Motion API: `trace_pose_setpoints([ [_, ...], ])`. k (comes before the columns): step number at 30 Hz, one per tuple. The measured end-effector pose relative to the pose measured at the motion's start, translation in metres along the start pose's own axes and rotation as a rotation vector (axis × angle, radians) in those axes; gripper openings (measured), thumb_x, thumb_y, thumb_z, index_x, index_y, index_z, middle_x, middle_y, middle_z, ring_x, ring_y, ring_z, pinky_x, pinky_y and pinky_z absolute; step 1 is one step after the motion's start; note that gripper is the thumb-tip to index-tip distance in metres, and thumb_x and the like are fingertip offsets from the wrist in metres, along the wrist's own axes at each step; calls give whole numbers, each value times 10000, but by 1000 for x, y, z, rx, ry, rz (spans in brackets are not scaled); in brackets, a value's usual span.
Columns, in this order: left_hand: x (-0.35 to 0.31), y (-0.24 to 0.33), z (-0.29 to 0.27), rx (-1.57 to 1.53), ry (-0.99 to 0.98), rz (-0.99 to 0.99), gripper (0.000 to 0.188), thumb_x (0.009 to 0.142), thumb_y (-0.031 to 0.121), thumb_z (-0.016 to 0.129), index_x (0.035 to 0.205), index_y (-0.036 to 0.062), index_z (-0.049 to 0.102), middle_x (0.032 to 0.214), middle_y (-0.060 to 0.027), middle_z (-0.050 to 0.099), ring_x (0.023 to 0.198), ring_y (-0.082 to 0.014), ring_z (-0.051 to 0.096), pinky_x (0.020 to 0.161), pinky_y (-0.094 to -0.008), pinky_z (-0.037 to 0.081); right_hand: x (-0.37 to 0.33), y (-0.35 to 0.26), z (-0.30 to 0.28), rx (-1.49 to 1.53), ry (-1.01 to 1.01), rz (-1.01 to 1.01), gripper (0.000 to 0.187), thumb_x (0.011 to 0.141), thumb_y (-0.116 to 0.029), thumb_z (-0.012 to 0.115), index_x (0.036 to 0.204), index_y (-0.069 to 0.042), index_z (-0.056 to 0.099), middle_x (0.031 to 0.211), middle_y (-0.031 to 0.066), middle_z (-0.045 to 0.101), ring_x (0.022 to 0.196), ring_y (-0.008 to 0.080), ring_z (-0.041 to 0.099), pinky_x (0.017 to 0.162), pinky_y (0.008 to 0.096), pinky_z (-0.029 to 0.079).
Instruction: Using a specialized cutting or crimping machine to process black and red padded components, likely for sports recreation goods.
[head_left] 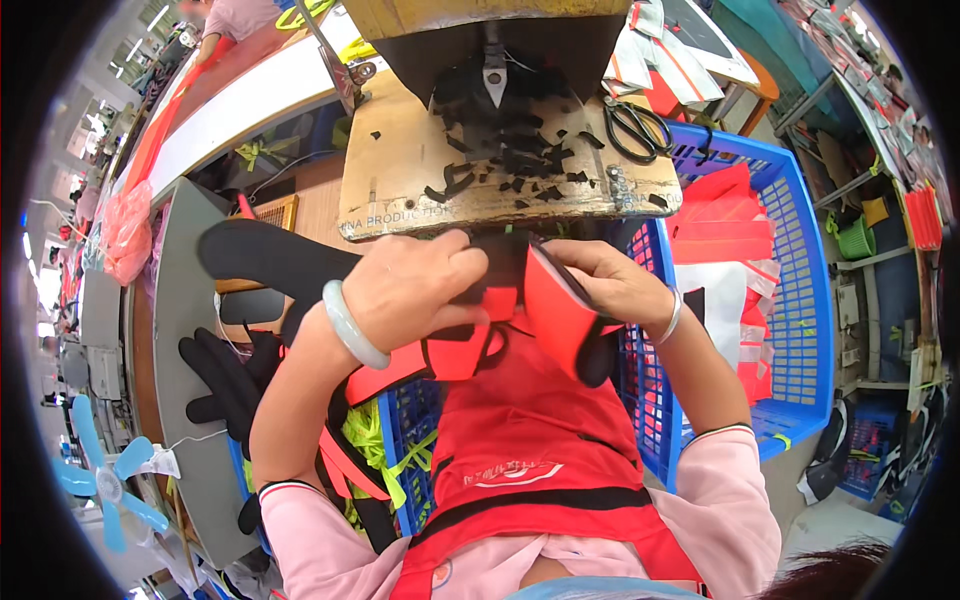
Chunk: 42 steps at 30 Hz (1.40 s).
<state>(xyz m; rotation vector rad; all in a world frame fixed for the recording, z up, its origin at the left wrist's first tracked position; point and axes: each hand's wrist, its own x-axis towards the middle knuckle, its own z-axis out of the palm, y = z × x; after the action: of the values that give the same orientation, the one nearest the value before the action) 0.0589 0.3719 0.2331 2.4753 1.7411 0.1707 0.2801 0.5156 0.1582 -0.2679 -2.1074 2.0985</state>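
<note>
Both hands are in front of the worktable's edge, gripping a black and bright coral padded fabric piece [563,318]. My left hand [415,290] is closed with curled fingers on its left part; a pale bangle circles that wrist. On the other side, my right hand [612,287] pinches the raised coral panel with its black edging. The part between the hands lies close under the table edge, and the left fingertips are partly hidden. A long black padded section [265,258] stretches out to the left behind my left wrist.
A machine head [490,25] stands over the wooden table [390,170], which is littered with black scraps [525,155]. Black-handled scissors [638,130] lie at its right. Blue crate [795,330] on the right holds coral and white pieces; another [405,450] stands left beside neon-yellow strips.
</note>
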Motion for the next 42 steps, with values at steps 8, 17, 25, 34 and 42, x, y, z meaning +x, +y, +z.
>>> trace_pose_setpoints([
  [8, 7, -12, -25, 239, -29, -137, 322, 770, 277, 766, 906, 52, 580, 868, -124, 614, 742, -313, 663, 645, -390, 537, 15, -14, 34, -670, 538, -371, 468, 857, -252, 713, 1235, -17, 567, 1135, 199, 592, 1046, 390, 588, 933, 399, 483],
  [17, 8, -18, -21, 204, -97, -122, 307, 772, 238, 756, 944, 48, 587, 887, -132, 616, 779, -329, 665, 656, -405, 541, 48, 51, 40, 153, 301, -182, 513, 902, -288, 716, 1271, -5, 499, 1201, 67, 569, 1115, 150, 540, 970, 304, 437],
  [25, 18, -50, -30, 87, -125, -56, 328, 790, 274, 741, 939, 57, 545, 893, -134, 605, 853, -370, 634, 712, -450, 510, 28, -17, -9, -269, 221, 1, 372, 928, -279, 653, 1160, 5, 593, 1110, 134, 656, 1006, 243, 629, 867, 359, 491],
  [34, 51, -88, -36, 24, -36, -8, 490, 786, 453, 732, 924, 16, 560, 862, -165, 600, 845, -401, 582, 696, -447, 464, 58, -62, -86, -1088, 259, -190, 306, 887, -235, 682, 1074, 8, 673, 943, 202, 691, 867, 380, 656, 758, 390, 508],
  [42, 58, -112, -31, -56, 6, -99, 556, 756, 442, 780, 1007, -17, 590, 887, -216, 609, 832, -421, 562, 720, -429, 467, 85, -64, -102, -1002, 224, -67, 370, 888, -308, 667, 1127, -25, 678, 1034, 185, 701, 955, 354, 667, 853, 390, 521],
])
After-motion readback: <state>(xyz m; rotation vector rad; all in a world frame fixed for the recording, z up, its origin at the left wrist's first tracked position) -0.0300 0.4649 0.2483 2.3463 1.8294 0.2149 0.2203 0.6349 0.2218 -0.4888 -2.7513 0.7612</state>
